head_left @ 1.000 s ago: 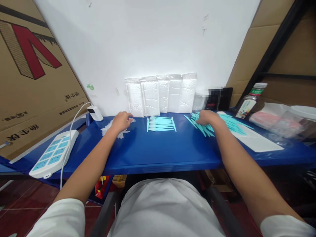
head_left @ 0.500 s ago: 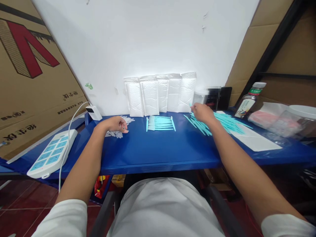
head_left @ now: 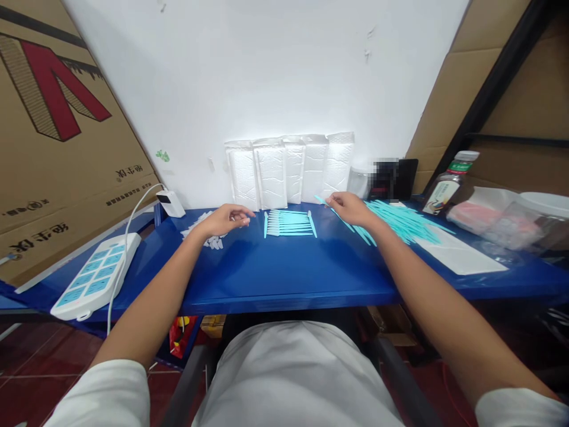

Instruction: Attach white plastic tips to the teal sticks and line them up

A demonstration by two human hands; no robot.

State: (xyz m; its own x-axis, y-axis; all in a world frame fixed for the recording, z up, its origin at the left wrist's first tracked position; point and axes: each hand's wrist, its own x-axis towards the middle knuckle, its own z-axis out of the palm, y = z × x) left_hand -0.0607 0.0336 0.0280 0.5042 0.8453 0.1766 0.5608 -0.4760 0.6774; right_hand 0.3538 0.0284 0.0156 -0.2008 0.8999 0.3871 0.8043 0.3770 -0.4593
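Observation:
On the blue table (head_left: 284, 273) a neat row of turquoise sticks (head_left: 290, 223) lies in the middle. A loose heap of the same turquoise sticks (head_left: 400, 218) spreads at the right. My right hand (head_left: 349, 207) is pinched on one turquoise stick (head_left: 320, 200), held just above the table between the heap and the row. My left hand (head_left: 226, 218) hovers left of the row, fingers pinched on a small clear cap taken from the pile of small clear caps (head_left: 208, 235) beside it.
Several white padded envelopes (head_left: 288, 169) lean on the wall behind the row. A white power strip (head_left: 95, 276) and charger (head_left: 171, 203) lie left. A bottle (head_left: 448, 181), plastic bags (head_left: 493, 216), a white sheet (head_left: 457, 252) and cardboard boxes (head_left: 57, 130) crowd the sides.
My right hand lifted one stick from the heap and carried it left towards the row. My left hand left the cap pile and moved right towards the row.

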